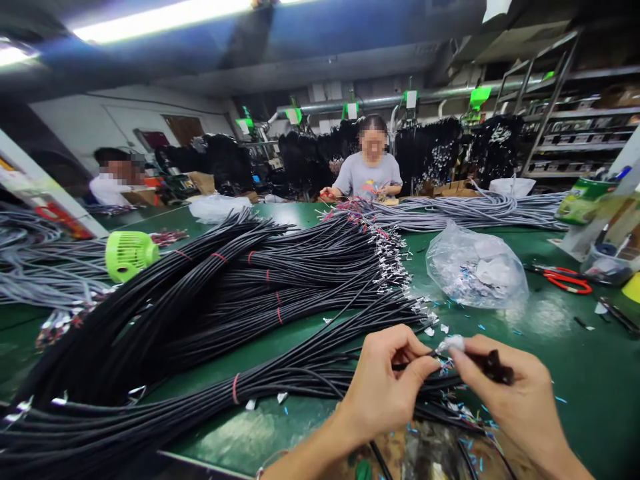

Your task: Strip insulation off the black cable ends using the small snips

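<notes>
My left hand (385, 383) is closed in a pinch on the end of a black cable (415, 365) near the table's front edge. My right hand (505, 393) is closed too, pinching a small white piece (451, 343) at that cable's tip, with a dark item (493, 365) tucked under its fingers. Both hands meet over the wire ends of a long black cable bundle (225, 393). More black bundles (280, 280) tied with red bands fan out to the left and behind.
A clear plastic bag (475, 270) of small parts lies ahead on the green table (560, 347). Red-handled scissors (567, 280) sit right, a green fan (129, 253) left. Grey cable bundles (475, 210) lie behind. A person in grey (367, 177) works opposite, another far left.
</notes>
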### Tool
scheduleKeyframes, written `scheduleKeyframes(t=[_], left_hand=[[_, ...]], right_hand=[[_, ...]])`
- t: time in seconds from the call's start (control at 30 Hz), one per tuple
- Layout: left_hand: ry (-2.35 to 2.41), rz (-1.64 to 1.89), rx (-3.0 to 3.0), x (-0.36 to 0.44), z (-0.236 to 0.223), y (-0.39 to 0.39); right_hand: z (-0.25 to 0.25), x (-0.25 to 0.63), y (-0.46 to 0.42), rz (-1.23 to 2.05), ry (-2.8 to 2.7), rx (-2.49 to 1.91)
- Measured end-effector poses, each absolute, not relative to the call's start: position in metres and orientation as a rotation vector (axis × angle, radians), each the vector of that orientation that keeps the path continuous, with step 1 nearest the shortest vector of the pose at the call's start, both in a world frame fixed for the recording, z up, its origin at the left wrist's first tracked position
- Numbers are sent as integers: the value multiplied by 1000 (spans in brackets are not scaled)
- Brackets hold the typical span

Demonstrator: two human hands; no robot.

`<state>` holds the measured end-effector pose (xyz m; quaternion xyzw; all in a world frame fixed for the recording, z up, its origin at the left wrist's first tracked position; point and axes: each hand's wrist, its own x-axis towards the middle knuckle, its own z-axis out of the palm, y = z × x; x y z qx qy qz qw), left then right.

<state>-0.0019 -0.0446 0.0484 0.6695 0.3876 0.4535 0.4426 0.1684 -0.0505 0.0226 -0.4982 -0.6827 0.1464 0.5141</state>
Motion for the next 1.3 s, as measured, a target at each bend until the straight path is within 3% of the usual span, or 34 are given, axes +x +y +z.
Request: scheduleKeyframes(t=[0.23,0.5,0.8,1.1,1.3], left_hand=[[1169,1384,2072,-1,43,-49],[1076,1566,2093,2,40,-48],[1130,1461,1985,4,38,-50],[893,958,1492,-1,46,-39],[864,878,1456,0,41,-41]], right_hand=[[27,182,-51,44,-1855,-1156],[24,177,-55,98,-1970,-1024],[24,174,-55,113,-1914,-994],[34,179,-54,180,-1846,-999],[37,179,-58,289,-1876,-871]])
